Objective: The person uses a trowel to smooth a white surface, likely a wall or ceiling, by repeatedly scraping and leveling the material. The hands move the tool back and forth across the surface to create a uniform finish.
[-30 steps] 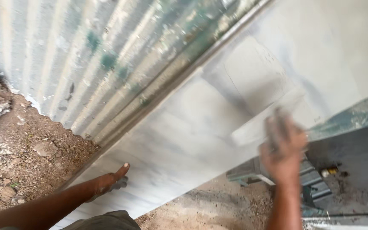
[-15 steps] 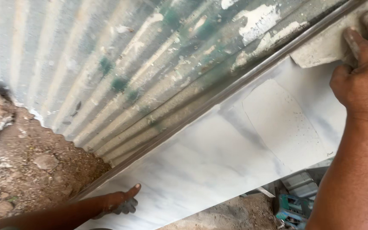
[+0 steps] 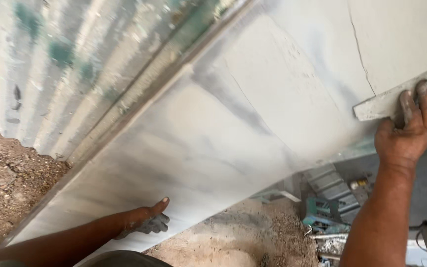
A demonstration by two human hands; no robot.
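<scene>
Marble slab [image 3: 213, 148], pale with grey veins, fills the middle of the view and leans against a corrugated metal wall [image 3: 50, 69] on the far left. Its long axis runs on a slant, from the near left, low by the dirt ground [image 3: 11, 183], up to the far right at the top of the view. A thin crack [image 3: 359, 49] runs down its face at the upper right.

Both hands are on the slab, at opposite ends of that slant and well apart. The left hand [image 3: 144, 220] sits low and near, at the slab's lower edge: the thumb lies up along the face and the fingers curl under the edge, so it cups the stone from below rather than closing round it. The right hand [image 3: 413, 131] is high and to the right, with its fingers spread and pressed flat on a flat grey strip [image 3: 396, 99], which itself lies touching the slab's face just below the crack. The strip runs aslant too, rising toward the right edge of the view. Whether the thumb hooks behind the strip cannot be told; the hand looks open and pushing, not gripping.

So the strip lies right under the right hand, and far up and to the right of the left one. Below the slab on the right, metal tools and scrap [image 3: 332, 207] lie on a sandy patch [image 3: 233, 237].
</scene>
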